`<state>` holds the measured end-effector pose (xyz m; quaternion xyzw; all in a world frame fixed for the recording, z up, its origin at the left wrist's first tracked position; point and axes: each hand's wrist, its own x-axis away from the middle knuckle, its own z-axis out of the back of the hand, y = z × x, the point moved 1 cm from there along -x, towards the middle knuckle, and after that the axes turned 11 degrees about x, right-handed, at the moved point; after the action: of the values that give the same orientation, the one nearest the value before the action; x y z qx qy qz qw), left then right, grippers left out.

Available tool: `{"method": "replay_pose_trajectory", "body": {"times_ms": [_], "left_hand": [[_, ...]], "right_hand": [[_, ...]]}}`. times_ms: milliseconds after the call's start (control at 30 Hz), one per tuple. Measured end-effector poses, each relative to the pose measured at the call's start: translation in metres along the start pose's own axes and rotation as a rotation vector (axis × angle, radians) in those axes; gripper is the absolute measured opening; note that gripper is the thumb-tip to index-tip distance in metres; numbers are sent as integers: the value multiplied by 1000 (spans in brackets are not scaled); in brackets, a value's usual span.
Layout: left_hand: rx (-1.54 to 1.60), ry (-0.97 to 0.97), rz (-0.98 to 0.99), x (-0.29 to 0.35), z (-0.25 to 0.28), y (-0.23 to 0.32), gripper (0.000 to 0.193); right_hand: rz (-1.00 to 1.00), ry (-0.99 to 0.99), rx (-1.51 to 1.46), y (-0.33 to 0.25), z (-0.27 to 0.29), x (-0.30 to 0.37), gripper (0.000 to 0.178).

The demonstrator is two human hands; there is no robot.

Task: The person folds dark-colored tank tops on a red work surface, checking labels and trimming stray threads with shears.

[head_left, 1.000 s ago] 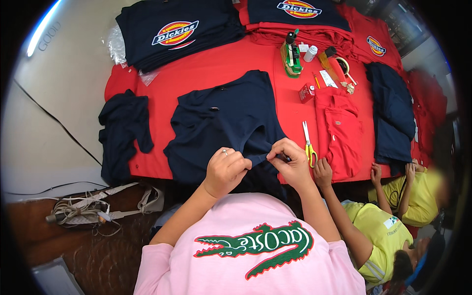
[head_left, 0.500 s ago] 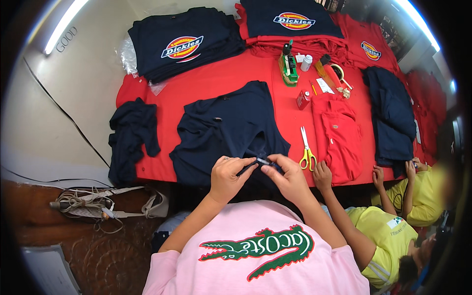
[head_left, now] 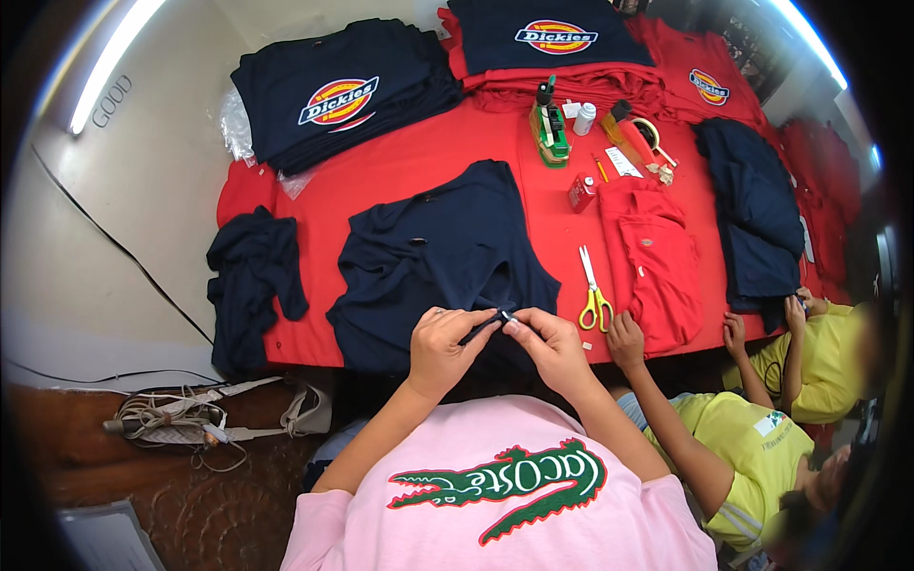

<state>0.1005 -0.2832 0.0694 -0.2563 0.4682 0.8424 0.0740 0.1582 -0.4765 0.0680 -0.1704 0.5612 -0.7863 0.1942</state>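
Observation:
A navy sleeveless shirt [head_left: 433, 228] lies spread on the red-covered table in front of me, its near edge raised between my hands. My left hand [head_left: 440, 350] is closed, pinching a fold of that navy cloth between thumb and fingers. Close beside it, the fingers of my right hand [head_left: 550, 348] are pinched on a small shiny object [head_left: 506, 315] that touches the fold. Its kind is too small to tell, and my fingertips partly cover it. Yellow-handled scissors [head_left: 595, 297] rest on the table to the right of the shirt.
Stacks of navy [head_left: 343, 86] and red shirts [head_left: 571, 84] line the far side. A green tape dispenser [head_left: 550, 133], white bottle [head_left: 585, 119] and red box [head_left: 582, 192] stand nearby. Folded red cloth [head_left: 652, 266] lies right. Co-workers in yellow sit at my right, one hand [head_left: 625, 338] at the edge.
The small shiny object has turned and shows shorter, now against the cloth fold. My hands stay nearly in place. The whole view has shifted slightly.

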Motion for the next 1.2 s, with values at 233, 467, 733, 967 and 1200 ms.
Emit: {"method": "replay_pose_trajectory", "body": {"times_ms": [233, 467, 733, 967, 1200], "left_hand": [[69, -95, -76, 0, 11, -15, 21], [-76, -88, 106, 4, 62, -80, 61], [-75, -106, 873, 114, 215, -179, 28], [869, 65, 491, 64, 325, -81, 24], [490, 347, 337, -133, 292, -130, 28]], "right_hand": [[-64, -151, 77, -19, -6, -14, 42], [-73, -11, 138, 10, 2, -42, 19], [-517, 69, -318, 15, 102, -27, 4], [65, -131, -523, 10, 198, 17, 26], [14, 174, -258, -48, 167, -137, 20]]}}
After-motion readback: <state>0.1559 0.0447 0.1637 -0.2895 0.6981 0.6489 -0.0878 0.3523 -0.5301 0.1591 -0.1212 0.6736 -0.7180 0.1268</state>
